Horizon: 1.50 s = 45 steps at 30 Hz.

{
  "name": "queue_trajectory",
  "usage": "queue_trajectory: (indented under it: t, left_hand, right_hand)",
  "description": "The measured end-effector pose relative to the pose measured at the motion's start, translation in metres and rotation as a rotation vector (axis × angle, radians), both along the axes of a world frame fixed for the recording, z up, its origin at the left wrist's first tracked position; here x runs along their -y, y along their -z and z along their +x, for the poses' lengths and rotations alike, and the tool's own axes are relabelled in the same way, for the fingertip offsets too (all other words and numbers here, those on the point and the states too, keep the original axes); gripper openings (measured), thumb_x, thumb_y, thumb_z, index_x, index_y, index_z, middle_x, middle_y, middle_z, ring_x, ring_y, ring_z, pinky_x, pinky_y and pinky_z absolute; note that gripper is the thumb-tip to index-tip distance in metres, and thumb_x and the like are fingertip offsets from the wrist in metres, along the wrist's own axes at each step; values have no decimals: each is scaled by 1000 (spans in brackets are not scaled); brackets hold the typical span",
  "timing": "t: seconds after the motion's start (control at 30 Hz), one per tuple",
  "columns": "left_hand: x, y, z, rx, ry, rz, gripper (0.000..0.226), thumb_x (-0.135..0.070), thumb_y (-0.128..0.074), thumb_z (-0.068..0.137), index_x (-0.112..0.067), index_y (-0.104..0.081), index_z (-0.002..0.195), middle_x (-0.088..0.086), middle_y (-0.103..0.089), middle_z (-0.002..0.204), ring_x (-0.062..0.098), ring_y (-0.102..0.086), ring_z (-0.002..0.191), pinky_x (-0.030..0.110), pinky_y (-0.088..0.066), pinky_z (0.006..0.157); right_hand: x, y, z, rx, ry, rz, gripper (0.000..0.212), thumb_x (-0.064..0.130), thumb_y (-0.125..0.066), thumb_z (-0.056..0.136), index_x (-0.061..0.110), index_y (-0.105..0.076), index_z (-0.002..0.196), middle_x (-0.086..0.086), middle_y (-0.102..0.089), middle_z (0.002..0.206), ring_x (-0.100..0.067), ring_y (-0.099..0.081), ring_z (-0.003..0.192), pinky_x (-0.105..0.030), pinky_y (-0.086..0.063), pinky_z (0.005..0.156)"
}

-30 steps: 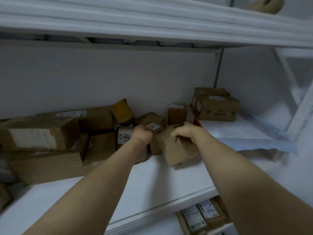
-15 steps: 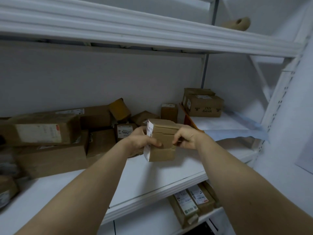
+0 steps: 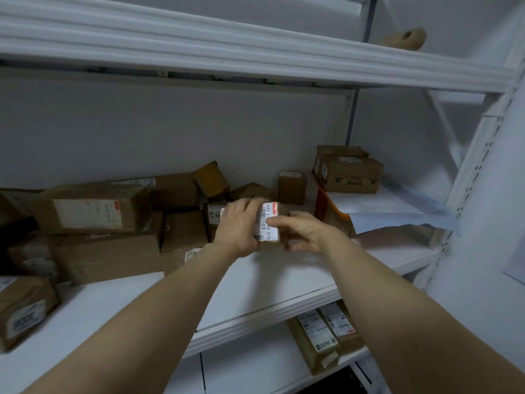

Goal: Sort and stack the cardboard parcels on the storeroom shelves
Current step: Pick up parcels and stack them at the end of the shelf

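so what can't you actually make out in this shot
- Head view, small parcel: mostly covered by the left hand and right hand; the right thumb crosses its label, hiding the middle of the code.
- Head view, parcel at the left edge: cut off by the frame.
- Head view, lower-shelf parcels: label print too small to read.
- Head view, tan object on the top shelf: partly hidden by the shelf lip.

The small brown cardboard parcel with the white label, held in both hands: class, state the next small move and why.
Probably lower the small brown cardboard parcel onto the white shelf below: left hand and right hand grip it over bare board, label readable.
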State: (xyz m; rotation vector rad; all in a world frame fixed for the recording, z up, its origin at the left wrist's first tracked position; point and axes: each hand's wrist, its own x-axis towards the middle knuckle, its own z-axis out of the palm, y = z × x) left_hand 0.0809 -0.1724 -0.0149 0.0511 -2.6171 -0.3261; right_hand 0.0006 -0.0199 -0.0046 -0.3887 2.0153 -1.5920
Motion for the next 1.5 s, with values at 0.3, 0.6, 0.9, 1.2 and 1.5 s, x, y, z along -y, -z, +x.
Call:
queue_trajectory:
  t: [0.3, 0.6, 0.9, 1.2, 1.5]
  left_hand:
    - [9, -20, 10, 47, -289, 1174, 28, -9, -49, 92, -4, -48, 120, 20, -54, 122, 29, -54, 104, 38, -49, 78]
    - [12, -23, 24, 196, -175, 1548, 64, 2, -76, 74, -7, -37, 124, 14, -56, 98, 26, -64, 74, 30, -55, 44]
    - [23, -5, 23, 271, -171, 1153, 101, -1, -89, 45, -12, -39, 132, 8, -54, 123, 33, -56, 109, 39, -54, 88]
    - [25, 7, 21, 347, -46, 1200, 95, 11, -83, 45, -10, -43, 129, 15, -60, 118, 34, -62, 101, 36, -57, 62]
    - [22, 1, 16, 464, 5, 1248, 83, 10, -83, 57, -9, -47, 129, 10, -60, 118, 27, -59, 107, 30, -56, 73]
  right_hand:
    - [2, 15, -3, -108, 87, -207, 101, -17, -79, 57, 18, -28, 137, -6, -55, 128, -23, -55, 116, -43, -56, 86]
    - [5, 19, 6, -220, -32, 13, 131, -15, -77, 65, 38, 6, 151, -4, -24, 153, -30, -33, 135, -52, -48, 98]
    - [5, 20, 7, -136, -32, -131, 106, -18, -70, 70, 36, -23, 148, -6, -43, 146, -22, -49, 123, -40, -56, 83]
    - [1, 14, 3, -154, 1, -307, 102, 14, -92, 50, 36, -46, 139, 0, -59, 130, -20, -55, 119, -43, -49, 101]
    - [3, 10, 3, -146, 51, -285, 106, 42, -95, 34, 32, -54, 130, 2, -67, 118, -19, -62, 110, -42, -51, 97]
